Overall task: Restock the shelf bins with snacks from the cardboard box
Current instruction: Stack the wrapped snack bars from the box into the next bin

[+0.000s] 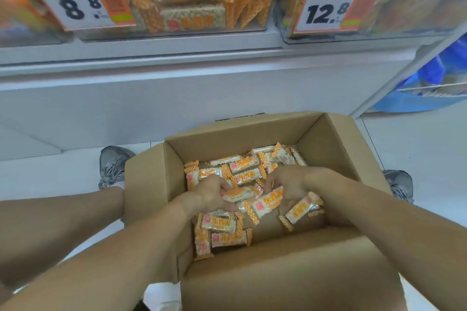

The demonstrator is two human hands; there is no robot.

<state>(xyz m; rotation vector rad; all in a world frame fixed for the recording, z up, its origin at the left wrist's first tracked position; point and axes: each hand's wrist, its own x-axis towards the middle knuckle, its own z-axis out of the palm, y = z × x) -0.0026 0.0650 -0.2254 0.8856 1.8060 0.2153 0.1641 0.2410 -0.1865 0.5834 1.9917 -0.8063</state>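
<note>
Head view. The cardboard box [265, 139] stands open on the floor at lower centre, directly below the shelf bin [177, 0] of matching packets at upper centre (a short lift). Inside it, the left hand [211, 194] and right hand [290, 184] curl inward, together scooping a cluster of snack packets [267, 203]; loose packets lie beneath.
</note>
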